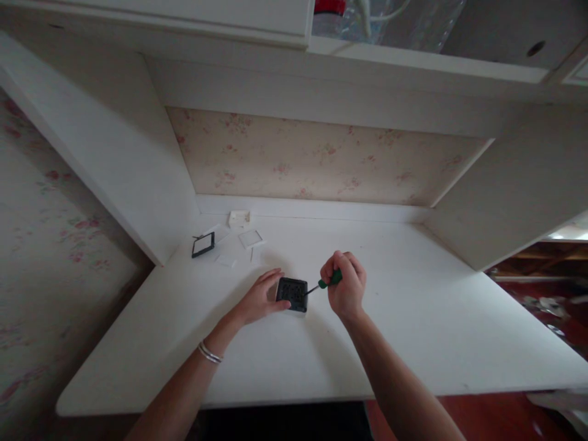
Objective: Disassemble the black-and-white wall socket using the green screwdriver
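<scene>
A small black rectangular device [293, 293] with an open, uneven inner side rests on the white desk, tilted slightly. My left hand [261, 298] grips its left edge, with the thumb along the near side and the fingers behind. My right hand [345, 285] is wrapped round the green handle of a screwdriver [325, 282]. The metal shaft slants down to the left, and its tip meets the device's right part. Whether the tip sits in a screw is too small to tell.
Left of centre on the desk [413, 343] lie a black frame with a pale panel [203, 245], a white shallow case [239, 218], a thin rectangular frame [250, 239] and several flat white pieces [226, 261]. A shelf with clear plastic items [390, 21] overhangs the desk.
</scene>
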`<act>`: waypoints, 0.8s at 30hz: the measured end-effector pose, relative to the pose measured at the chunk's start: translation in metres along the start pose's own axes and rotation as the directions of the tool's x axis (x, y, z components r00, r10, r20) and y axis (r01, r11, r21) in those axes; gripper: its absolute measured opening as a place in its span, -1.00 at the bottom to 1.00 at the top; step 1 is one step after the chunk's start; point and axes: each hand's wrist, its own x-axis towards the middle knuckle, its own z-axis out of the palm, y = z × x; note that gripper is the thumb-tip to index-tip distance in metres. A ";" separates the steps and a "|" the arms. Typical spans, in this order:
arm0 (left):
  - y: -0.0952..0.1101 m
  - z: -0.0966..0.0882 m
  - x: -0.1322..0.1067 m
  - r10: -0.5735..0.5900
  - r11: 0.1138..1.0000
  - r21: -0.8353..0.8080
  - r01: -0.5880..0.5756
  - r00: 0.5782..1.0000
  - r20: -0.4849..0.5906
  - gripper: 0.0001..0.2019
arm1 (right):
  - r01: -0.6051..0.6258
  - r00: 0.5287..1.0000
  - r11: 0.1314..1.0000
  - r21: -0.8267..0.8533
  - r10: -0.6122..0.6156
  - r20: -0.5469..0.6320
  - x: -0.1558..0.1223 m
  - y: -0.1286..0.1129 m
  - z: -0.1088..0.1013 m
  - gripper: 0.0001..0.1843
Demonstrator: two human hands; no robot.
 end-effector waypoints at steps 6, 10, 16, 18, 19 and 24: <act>0.000 0.012 -0.006 0.059 0.998 0.018 -0.059 0.998 0.023 -0.18 | -0.027 0.998 0.996 -0.087 0.032 0.053 0.006 0.004 0.013 -0.66; -0.003 0.014 -0.009 0.090 0.995 0.046 -0.089 0.996 -0.017 -0.21 | -0.044 0.994 0.985 -0.167 0.060 0.089 0.010 0.008 0.023 -0.65; -0.006 0.015 -0.012 0.102 0.993 0.064 -0.099 0.994 -0.045 -0.23 | -0.023 0.996 0.956 -0.292 0.048 0.080 0.010 0.009 0.032 -0.68; -0.006 0.015 -0.013 0.105 0.992 0.070 -0.102 0.994 -0.040 -0.22 | -0.005 1.000 0.960 -0.280 0.012 0.023 0.009 0.009 0.032 -0.68; -0.006 0.014 -0.013 0.107 0.992 0.073 -0.104 0.994 -0.035 -0.22 | 0.007 1.000 0.964 -0.266 -0.012 -0.019 0.009 0.010 0.031 -0.68; -0.006 0.013 -0.014 0.116 0.991 0.077 -0.113 0.993 -0.028 -0.23 | 0.052 0.978 0.978 -0.204 -0.091 -0.186 0.011 0.013 0.024 -0.69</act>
